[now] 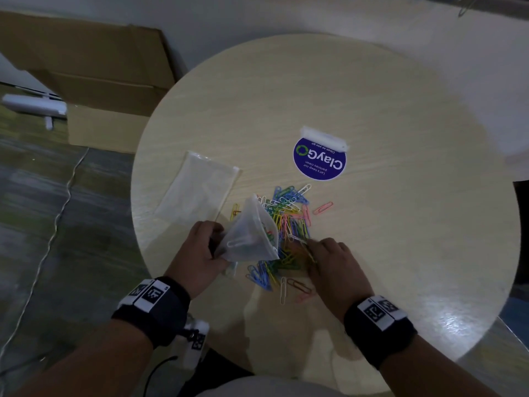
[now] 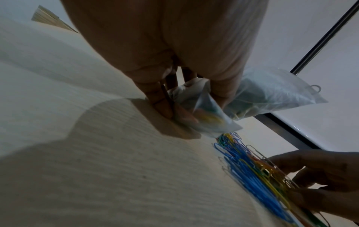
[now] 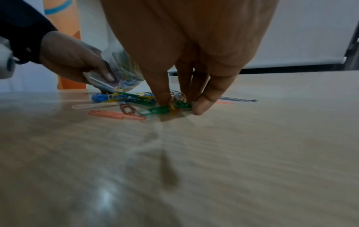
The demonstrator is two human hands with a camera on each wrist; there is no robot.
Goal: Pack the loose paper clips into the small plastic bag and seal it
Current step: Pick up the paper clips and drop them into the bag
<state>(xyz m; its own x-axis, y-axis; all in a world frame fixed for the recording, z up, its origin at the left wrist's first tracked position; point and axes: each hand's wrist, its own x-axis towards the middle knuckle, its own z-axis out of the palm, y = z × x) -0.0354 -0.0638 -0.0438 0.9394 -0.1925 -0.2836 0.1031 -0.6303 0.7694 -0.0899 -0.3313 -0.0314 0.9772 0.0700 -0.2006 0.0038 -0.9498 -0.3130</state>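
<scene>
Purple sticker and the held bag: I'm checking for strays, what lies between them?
Head view: the far end of the paper clip pile lies between purple sticker and bag.

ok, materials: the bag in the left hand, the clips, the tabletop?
Small bag: thin clear plastic film; clips show through, it creases. Paper clips: probably wire with coloured coating, given the thin loops in several colours. Table: pale wood-grain, likely laminate; semi-gloss, since it reflects glare.
</scene>
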